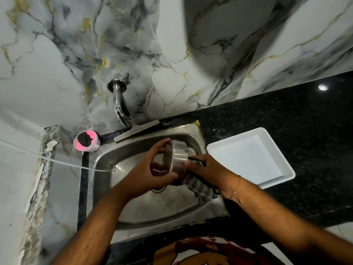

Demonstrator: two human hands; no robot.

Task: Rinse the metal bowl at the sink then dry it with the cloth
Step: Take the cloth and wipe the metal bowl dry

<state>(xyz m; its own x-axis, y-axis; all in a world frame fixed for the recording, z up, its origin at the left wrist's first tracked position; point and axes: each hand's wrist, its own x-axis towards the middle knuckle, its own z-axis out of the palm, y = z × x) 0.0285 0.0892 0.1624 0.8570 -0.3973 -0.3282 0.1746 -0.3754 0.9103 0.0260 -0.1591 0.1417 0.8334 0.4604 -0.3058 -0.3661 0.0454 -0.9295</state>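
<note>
Over the steel sink (107,161) I hold a small metal bowl (178,155) tipped on its side, its opening turned left. My left hand (150,173) grips its rim, thumb below and fingers curled over the top edge. My right hand (212,171) presses a grey striped cloth (199,186) against the bowl's outer wall and base. The cloth hangs down under that hand toward the sink's right rim. Part of the bowl's bottom is hidden by the cloth.
A chrome tap (119,104) sticks out of the marble wall above the sink; no water runs. A pink soap tub with a dark scrubber (86,143) sits at the sink's back left corner. A white tray (250,155) lies on the black counter (305,121) to the right.
</note>
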